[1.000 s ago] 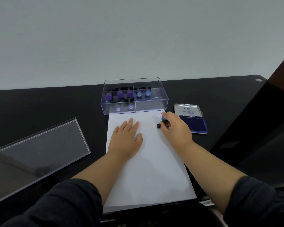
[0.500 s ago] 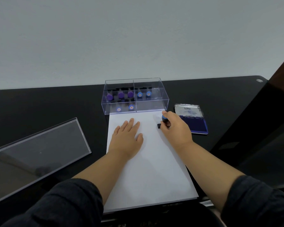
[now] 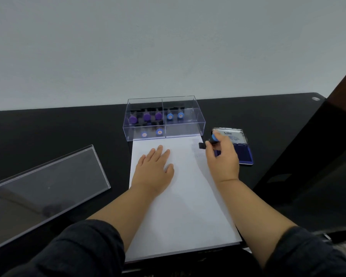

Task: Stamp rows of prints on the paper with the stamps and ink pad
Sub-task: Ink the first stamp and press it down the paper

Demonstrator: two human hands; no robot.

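Head view: the right hand (image 3: 222, 156) pinches a stamp (image 3: 209, 141) with a blue knob and black base, tilted at the white paper's (image 3: 184, 206) far right edge, the blue ink pad (image 3: 246, 154) open just beyond. The left hand (image 3: 154, 170) lies spread flat on the paper.

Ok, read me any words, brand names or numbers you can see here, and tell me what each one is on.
"Artline": brand name on the open lid of the ink pad.
Smaller lines under it on the same lid: too small and blurred to read.
Round labels on the tops of the stamps in the clear box: marks too small to make out.
Paper: no readable text.
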